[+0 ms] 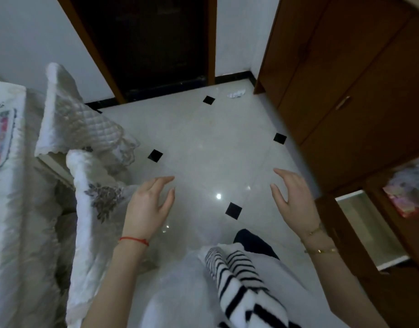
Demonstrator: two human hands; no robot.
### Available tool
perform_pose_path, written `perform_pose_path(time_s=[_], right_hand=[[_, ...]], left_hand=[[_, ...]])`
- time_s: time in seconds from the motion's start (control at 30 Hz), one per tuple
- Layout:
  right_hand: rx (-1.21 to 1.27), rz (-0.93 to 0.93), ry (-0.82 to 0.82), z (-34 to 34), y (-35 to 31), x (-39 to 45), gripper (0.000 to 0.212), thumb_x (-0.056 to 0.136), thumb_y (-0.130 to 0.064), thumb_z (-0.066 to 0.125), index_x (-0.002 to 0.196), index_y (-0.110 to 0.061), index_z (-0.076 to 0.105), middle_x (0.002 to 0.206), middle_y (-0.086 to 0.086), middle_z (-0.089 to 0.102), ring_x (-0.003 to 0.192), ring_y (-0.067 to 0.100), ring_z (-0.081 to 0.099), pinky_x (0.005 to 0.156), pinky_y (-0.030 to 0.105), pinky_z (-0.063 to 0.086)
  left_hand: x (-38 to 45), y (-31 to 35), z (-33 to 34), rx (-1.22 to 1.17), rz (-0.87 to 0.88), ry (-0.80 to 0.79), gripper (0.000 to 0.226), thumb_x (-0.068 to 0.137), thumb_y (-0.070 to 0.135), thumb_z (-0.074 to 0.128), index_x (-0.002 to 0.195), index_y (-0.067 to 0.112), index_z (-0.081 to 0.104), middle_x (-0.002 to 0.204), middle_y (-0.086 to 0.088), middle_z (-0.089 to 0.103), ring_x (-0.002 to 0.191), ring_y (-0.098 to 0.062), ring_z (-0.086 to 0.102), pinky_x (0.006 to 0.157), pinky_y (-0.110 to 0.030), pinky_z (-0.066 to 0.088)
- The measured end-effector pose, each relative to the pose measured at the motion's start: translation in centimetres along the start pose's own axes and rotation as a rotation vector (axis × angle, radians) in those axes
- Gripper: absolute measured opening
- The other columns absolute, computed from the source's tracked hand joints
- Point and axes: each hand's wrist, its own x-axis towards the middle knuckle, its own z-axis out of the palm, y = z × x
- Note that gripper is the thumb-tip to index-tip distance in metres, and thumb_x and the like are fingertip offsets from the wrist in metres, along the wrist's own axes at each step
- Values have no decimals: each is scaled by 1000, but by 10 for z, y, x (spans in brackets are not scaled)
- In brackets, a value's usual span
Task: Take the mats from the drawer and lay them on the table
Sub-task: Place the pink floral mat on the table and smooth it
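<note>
My left hand (148, 204) and my right hand (292, 197) hang in front of me above the tiled floor, fingers relaxed and slightly bent, holding nothing. A brown wooden cabinet (345, 67) stands to the right, close to my right hand. Low on the right an open compartment (414, 195) shows pink and purple patterned cloth. At the far left lies the table (7, 162) under a white cloth with a coloured flower pattern. No mat is held by either hand.
Chairs with white quilted covers (80, 129) stand between the table and me. A dark doorway (151, 43) is ahead. The white floor has black diamond tiles (233, 210); a scrap of paper (235, 94) lies near the cabinet's corner.
</note>
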Motion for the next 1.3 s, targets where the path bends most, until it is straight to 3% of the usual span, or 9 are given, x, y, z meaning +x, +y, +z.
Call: perform_pose_path(time_s=[0.13, 0.27, 0.37, 0.53, 0.73, 0.83, 1.07, 1.3], right_hand=[[29, -52, -25, 14, 17, 78, 38, 97, -18, 56, 133, -6, 53, 129, 11, 59, 120, 26, 52, 106, 29, 35], [41, -113, -97, 34, 29, 177, 39, 97, -20, 54, 134, -6, 52, 129, 11, 59, 121, 26, 51, 106, 23, 29], [51, -186, -133, 42, 27, 254, 39, 97, -18, 56, 133, -4, 53, 126, 13, 60, 118, 28, 53, 105, 17, 25], [54, -394, -237, 61, -4, 391, 37, 96, -16, 58, 132, -6, 55, 125, 12, 61, 117, 27, 52, 104, 19, 28], [78, -649, -370, 107, -79, 506, 38, 96, -15, 58, 132, -7, 54, 125, 11, 60, 118, 25, 51, 104, 23, 31], [92, -751, -429, 142, -118, 541, 37, 96, -14, 59, 132, -8, 54, 125, 9, 60, 119, 23, 50, 103, 20, 29], [134, -930, -550, 227, -231, 580, 36, 96, -16, 58, 131, -8, 55, 124, 7, 60, 116, 22, 50, 100, 14, 26], [186, -1078, -615, 299, -373, 601, 37, 97, -20, 56, 133, -10, 53, 122, 7, 60, 115, 21, 50, 100, 17, 28]], left_hand=[[48, -9, 12, 27, -77, 14, 33, 90, 28, 54, 116, 12, 66, 106, -10, 69, 98, -28, 63, 84, -27, 40], [111, -19, 27, 71, -156, 64, 32, 91, 29, 53, 115, 12, 66, 105, -9, 69, 96, -28, 64, 83, -28, 41], [159, -21, 27, 91, -256, 146, 26, 93, 24, 59, 116, 13, 66, 105, -8, 69, 98, -26, 63, 83, -25, 40], [222, -27, 14, 107, -421, 312, 26, 91, 19, 63, 115, 11, 67, 102, -9, 69, 92, -26, 65, 78, -27, 44], [246, -45, -8, 100, -690, 491, 23, 94, 25, 57, 114, 18, 66, 107, 0, 66, 74, -17, 62, 68, -31, 51], [253, -60, -17, 100, -810, 575, 21, 94, 23, 58, 114, 23, 66, 102, 8, 64, 63, -5, 52, 60, -22, 41], [262, -130, -45, 127, -1003, 691, 24, 95, 24, 57, 116, 18, 66, 105, 0, 68, 89, -18, 62, 74, -29, 46], [266, -208, -114, 176, -1114, 775, 25, 93, 25, 61, 116, 20, 66, 108, -1, 69, 82, -26, 65, 74, -33, 51]])
